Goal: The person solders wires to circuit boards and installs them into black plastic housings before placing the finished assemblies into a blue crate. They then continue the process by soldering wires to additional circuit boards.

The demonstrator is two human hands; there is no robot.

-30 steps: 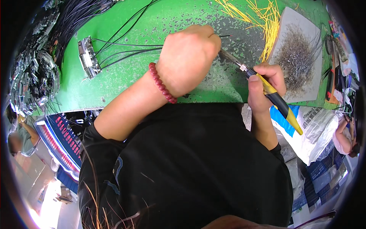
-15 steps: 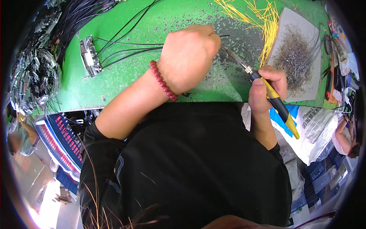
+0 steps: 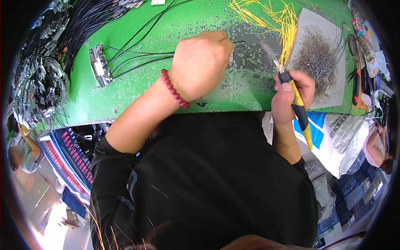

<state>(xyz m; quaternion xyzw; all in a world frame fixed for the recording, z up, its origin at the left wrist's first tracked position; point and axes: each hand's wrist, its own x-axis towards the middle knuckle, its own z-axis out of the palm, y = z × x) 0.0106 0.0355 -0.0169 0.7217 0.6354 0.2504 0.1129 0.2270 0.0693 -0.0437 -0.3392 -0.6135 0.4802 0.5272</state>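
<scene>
My left hand point(image 3: 201, 62), back up and wrapped in a fist, holds black cable point(image 3: 139, 54) over the green worktable. A short end with a reddish tip pokes out past the knuckles. The fingertips are hidden beneath the hand. From it the cable runs left to a silvery metal connector part point(image 3: 100, 66) lying on the table. In my right hand point(image 3: 293, 93) is a yellow-and-black soldering iron point(image 3: 298, 100), gripped like a pen. Its blurred tip points up and left, apart from the cable end.
Thin yellow wires point(image 3: 287, 35) lie scattered at the far right, beside a grey board point(image 3: 304, 62) heaped with dark solder scraps. A pile of metal parts point(image 3: 39, 83) and a bundle of black cables point(image 3: 91, 21) fill the left. White sacking point(image 3: 333, 141) hangs below the table edge at right.
The soldering iron's tip has swung up and right, away from my left hand. My left hand has shifted slightly left with the cable.
</scene>
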